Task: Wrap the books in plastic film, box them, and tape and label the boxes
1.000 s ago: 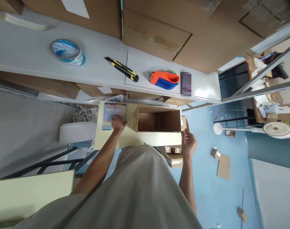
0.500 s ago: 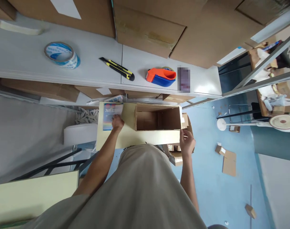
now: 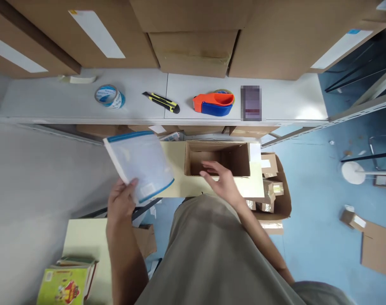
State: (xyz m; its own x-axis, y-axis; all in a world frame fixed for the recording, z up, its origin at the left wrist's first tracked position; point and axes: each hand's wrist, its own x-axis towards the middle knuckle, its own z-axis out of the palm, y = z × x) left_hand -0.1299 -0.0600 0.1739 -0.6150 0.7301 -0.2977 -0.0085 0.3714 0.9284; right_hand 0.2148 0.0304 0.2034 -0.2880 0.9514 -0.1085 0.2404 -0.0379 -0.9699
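My left hand (image 3: 121, 200) grips the lower left edge of a thin whitish booklet (image 3: 143, 163) with blue bands along two edges. The thumb lies on its near face, and the booklet is tilted above the left end of a pale yellow board (image 3: 176, 186). An open-topped cardboard box (image 3: 237, 157) stands on that board, and its visible inside holds nothing. Over the box's near edge hovers my right hand (image 3: 223, 182), fingers stretched and apart, with nothing in it.
On the grey shelf (image 3: 186, 89) lie a blue-and-white tape roll (image 3: 110, 97), a yellow-black utility knife (image 3: 161, 102) and an orange-blue tape dispenser (image 3: 213, 103). A carton (image 3: 286, 203) with several small boxes sits right. Books (image 3: 65, 281) lie lower left.
My left hand has lifted the booklet off the board and moved it left and toward me. My right hand has left the board's right end and moved left to the box.
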